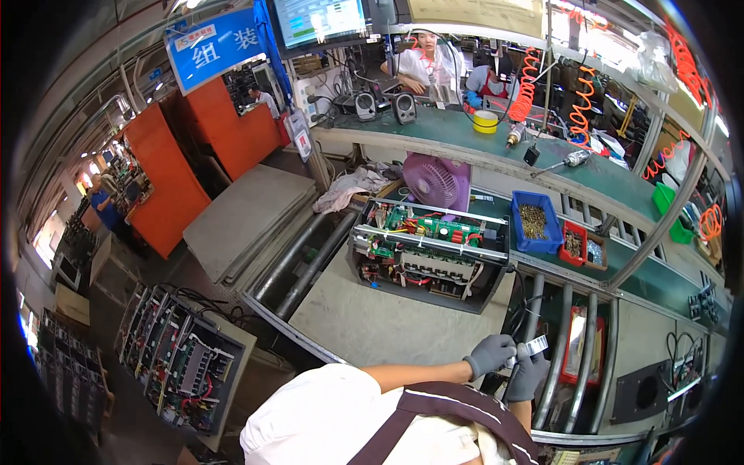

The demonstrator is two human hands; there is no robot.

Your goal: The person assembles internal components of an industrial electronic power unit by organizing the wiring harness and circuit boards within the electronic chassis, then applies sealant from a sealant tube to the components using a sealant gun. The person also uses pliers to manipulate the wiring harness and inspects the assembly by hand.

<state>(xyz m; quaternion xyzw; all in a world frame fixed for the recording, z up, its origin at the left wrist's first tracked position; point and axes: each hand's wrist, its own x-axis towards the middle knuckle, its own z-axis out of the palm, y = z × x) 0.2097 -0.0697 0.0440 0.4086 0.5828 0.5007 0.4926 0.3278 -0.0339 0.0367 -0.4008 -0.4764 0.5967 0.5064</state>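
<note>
Our right hand (528, 377) has its gloved fingers pinching a white label (536, 345), with the far end sticking out. Our left hand (490, 356) is right up against it, fingers curled in by the label's near end, but we can't tell if they're gripping it too. Both gloves are grey. Just below and to the right we've got metal rollers (553, 364). Up and to the left, the unit (438, 256) sits on a grey board (387, 333), top open, green circuit boards showing. Behind it there's a purple fan (432, 182), and to its right 2 bins of small hardware, 1 blue (540, 246) and 1 red (572, 259). Farther back, a yellow roll (485, 122) sits on the green bench (442, 136).
</note>
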